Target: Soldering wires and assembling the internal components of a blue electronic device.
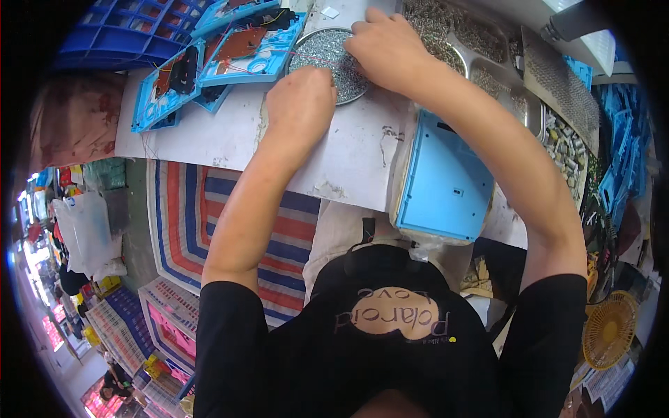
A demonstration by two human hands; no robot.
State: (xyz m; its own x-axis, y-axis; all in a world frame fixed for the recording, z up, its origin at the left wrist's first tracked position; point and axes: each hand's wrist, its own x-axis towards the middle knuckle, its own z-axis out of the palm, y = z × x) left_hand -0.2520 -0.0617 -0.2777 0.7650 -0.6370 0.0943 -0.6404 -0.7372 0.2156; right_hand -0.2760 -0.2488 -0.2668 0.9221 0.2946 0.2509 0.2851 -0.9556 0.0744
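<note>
A round metal dish (317, 50) full of small silvery screws stands on the white worktop. My left hand (302, 103) is closed at the dish's near left edge, its knuckles up. Whatever its fingertips hold, if anything, is hidden. Over the dish's right side is my right hand (387, 50), its fingers curled in, and I cannot make out what is in them. Left of the dish lie several light blue plastic panels (237, 52) with brown boards, black parts and thin red wires. A flat blue plastic case (446, 177) lies under my right forearm.
Metal trays (481, 35) with small metal parts stand at the far right, beside a heap of small cylindrical parts (564, 146). A dark blue crate (129, 35) is at the far left. Striped woven fabric (188, 223) hangs below the worktop (355, 157). A yellow basket (610, 329) sits lower right.
</note>
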